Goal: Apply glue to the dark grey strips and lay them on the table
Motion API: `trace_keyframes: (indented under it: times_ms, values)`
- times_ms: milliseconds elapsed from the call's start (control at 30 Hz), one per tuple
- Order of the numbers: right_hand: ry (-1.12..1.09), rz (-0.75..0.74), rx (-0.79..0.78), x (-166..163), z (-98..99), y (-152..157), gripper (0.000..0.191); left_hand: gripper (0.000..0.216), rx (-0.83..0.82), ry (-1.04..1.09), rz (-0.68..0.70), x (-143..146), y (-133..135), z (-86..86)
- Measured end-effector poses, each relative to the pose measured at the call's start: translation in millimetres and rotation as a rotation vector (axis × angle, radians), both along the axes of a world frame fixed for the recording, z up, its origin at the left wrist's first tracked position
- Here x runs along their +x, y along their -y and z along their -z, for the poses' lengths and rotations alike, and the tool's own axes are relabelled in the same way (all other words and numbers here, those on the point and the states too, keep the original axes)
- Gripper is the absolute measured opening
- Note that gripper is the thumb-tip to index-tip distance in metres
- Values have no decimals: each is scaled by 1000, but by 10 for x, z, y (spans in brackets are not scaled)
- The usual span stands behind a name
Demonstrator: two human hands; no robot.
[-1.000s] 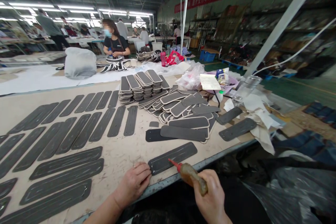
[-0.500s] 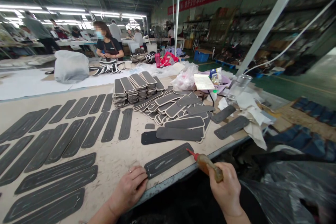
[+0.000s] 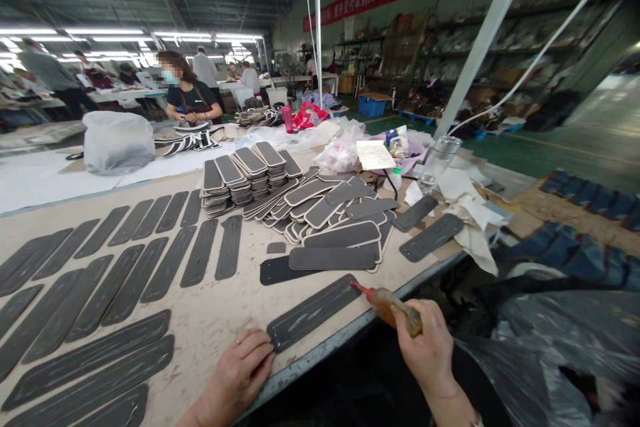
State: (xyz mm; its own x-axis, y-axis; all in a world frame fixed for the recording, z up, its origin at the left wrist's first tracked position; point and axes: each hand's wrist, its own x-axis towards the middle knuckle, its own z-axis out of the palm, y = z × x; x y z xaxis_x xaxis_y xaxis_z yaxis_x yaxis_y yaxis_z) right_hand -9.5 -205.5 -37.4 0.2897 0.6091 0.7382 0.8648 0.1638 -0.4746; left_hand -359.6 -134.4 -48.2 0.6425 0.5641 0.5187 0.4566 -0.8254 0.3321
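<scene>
A long dark grey strip [image 3: 314,313] with rounded corners and shiny streaks lies near the table's front edge. My left hand [image 3: 245,363], a ring on one finger, is closed at the strip's left end, its fingertips against it. In my right hand [image 3: 427,343] is a brownish glue bottle [image 3: 387,307] with a red nozzle, fingers wrapped round it. The nozzle tip is at the strip's far right end. Just beyond lies a pile of dark panels with pale edges [image 3: 340,233].
Several streaked dark strips [image 3: 120,283] lie in rows on the left. Neat stacks of panels [image 3: 240,177] stand behind. Plastic bags [image 3: 343,147], a notepad [image 3: 375,155] and paper scraps [image 3: 463,200] are at the back right. A metal post [image 3: 485,40] slants upward. A masked person [image 3: 193,97] works across the table.
The view has turned slightly right, so most things appear further left. Both hands keep nearly the same place on the strip, the nozzle still at its right end.
</scene>
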Motion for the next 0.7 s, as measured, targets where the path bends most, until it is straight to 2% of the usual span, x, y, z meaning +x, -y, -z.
trace_keyframes:
  times_ms: [233,533,700]
  values:
    - [-16,19,-11,-26,41,95,9,21,39,6,11,34,-16,-59]
    - [-49,51,-19,-29,38,250,8,22,65,-43,48,10,-12,-18]
    - [-161,-12,-37,-155,51,263,11,23,144,-22,69,17,-57,12]
